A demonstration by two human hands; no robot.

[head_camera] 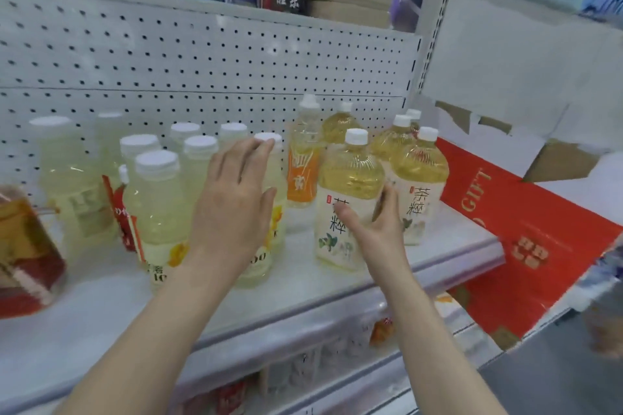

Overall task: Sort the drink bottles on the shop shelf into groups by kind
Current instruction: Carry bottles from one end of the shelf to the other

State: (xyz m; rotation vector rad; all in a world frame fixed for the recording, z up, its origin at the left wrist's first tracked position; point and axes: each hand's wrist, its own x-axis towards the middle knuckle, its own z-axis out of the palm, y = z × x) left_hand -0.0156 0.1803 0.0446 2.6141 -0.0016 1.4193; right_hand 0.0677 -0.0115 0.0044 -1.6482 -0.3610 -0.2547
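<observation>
At right end of white metal shelf (438, 256): upright golden tea bottle (350, 185), white-capped, stands just ahead of right hand (374, 226), thumb and fingers curled round its label; left hand (232, 199) flat, fingers straight, against pale plastic bottle (259, 266) just left.

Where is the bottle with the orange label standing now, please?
In the head view, the orange-label bottle stands mid-shelf near the pegboard, between the pale bottles by the left hand and the yellow tea bottle in the right hand.
</observation>
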